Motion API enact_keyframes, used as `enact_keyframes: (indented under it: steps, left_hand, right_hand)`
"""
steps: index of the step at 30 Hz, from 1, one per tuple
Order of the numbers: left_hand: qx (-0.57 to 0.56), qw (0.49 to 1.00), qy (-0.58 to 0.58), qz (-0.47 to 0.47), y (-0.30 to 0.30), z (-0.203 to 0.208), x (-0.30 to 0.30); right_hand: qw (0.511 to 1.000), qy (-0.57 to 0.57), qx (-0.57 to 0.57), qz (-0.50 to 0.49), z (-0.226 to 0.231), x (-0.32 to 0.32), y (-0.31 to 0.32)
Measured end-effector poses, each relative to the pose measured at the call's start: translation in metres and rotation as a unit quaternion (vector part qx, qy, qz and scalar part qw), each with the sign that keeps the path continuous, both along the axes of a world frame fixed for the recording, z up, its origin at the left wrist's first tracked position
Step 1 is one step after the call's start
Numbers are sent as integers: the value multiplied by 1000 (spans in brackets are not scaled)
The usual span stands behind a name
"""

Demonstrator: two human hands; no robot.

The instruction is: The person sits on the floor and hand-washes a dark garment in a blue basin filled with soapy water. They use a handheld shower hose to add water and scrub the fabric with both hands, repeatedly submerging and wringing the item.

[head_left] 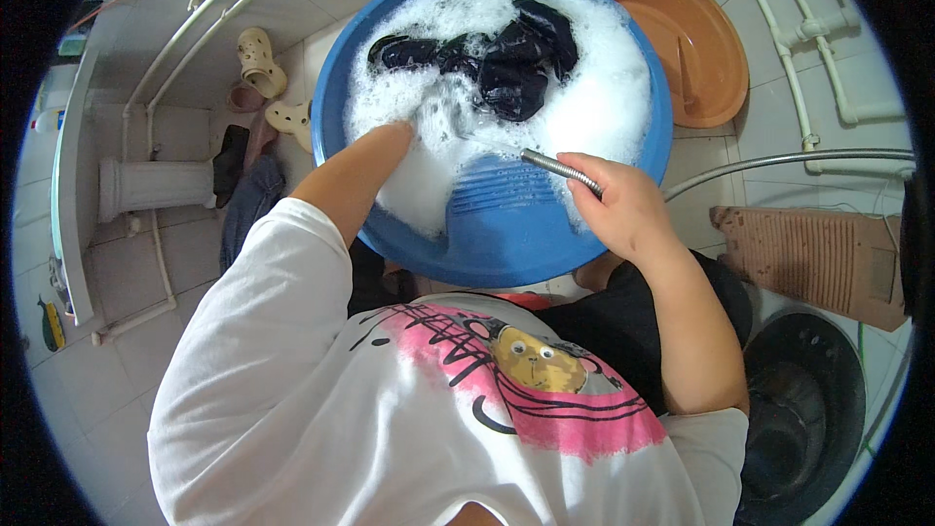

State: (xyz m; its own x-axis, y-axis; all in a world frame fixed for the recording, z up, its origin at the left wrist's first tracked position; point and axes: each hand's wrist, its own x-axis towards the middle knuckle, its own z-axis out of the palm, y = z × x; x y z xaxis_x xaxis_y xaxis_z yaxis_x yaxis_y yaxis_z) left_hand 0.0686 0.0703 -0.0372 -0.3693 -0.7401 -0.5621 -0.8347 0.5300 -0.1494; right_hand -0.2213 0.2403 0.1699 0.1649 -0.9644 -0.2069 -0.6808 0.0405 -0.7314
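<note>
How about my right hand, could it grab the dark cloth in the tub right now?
Probably not as it stands: the right hand is wrapped around the metal hose. The way to the dark cloth looks free, with mostly foam between.

You occupy what appears to be a home washroom: note white pedestal (156, 185) at left, pipes (810, 30) on tiled wall (877, 83) at right, blue washtub (521, 253) between.

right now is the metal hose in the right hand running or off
Running: a thin stream of water leaves the tip of the metal hose toward the suds in the blue tub.
</note>
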Motion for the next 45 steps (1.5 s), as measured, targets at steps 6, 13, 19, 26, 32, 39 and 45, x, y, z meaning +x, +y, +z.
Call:
enact_keyframes:
  steps: [6,13,19,26,32,39,45]
  left_hand:
    - [-266,960,52,-77,1,44,1]
    - [-134,986,78,55,-35,155,-40]
    - [-50,979,19,194,-34,87,-27]
    - [129,912,201,333,-7,84,-10]
    - [98,995,-13,29,-18,16,27]
    - [-54,988,101,106,53,143,5]
    - [-252,940,183,137,88,156,54]
  right_hand:
    - [1000,-2,13,-21,4,-1,-5]
    - [1000,7,16,-24,9,1,-4]
    - [999,-24,26,-13,11,1,-2]
    - [999,-26,-14,-14,6,-1,-3]
    - [1000,-12,-2,-11,11,1,-6]
    - [1000,1,-9,-19,1,2,-1]
    - [999,14,9,-52,0,2,4]
